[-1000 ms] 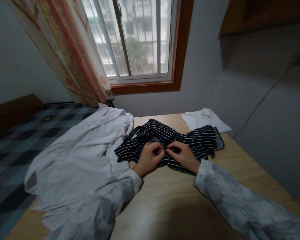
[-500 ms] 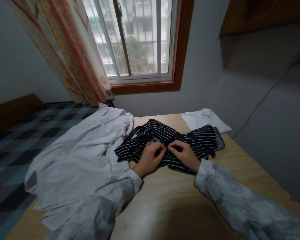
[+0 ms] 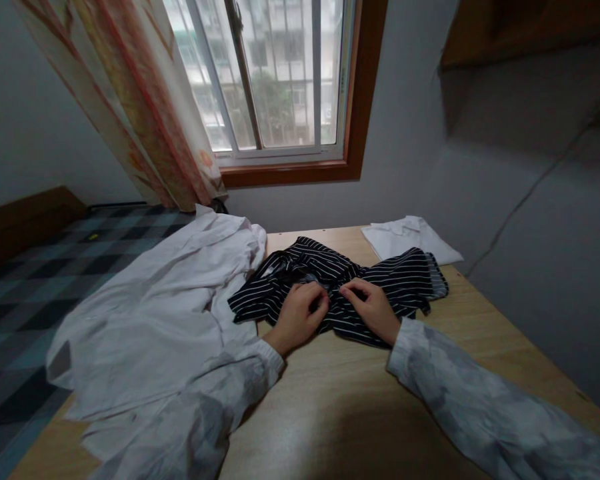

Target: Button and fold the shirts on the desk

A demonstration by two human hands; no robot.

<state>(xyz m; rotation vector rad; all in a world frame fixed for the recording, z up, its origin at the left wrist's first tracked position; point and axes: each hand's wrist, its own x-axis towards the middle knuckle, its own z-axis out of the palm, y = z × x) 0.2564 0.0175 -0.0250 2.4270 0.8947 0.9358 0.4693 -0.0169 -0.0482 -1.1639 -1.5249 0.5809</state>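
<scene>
Table: the pale wooden table (image 3: 300,413) gave a flat, firm base, and its bare near part left the wrists room to rest, which would have helped steady fine finger work.
Loose white garment: the loose white garment (image 3: 155,320) lay spread at the left, partly under the left sleeve (image 3: 260,363); that forearm needed care, lest it drag the cloth.
Striped garment: the striped garment (image 3: 327,260), black with white lines, lay crumpled at mid-table beyond the forearms, its left end against the loose white garment. Smoothing the bunched folds around the working spot would likely have made it easier to see and feel.
Folded white garment: the folded white garment (image 3: 413,239) sat at the far right corner, behind the striped one, and was best left undisturbed.
Left hand: the left hand (image 3: 303,313) had thumb and forefinger curled into a ring, apparently pinching the striped cloth; a steady anchor suited it.
Right hand: the right hand (image 3: 373,307) was bent likewise just beside it, tips at the cloth; whether they gripped any could not be told.
Working spot: small, dark and partly hidden between the fingertips, it called for short, gentle movements with the fabric slack.
</scene>
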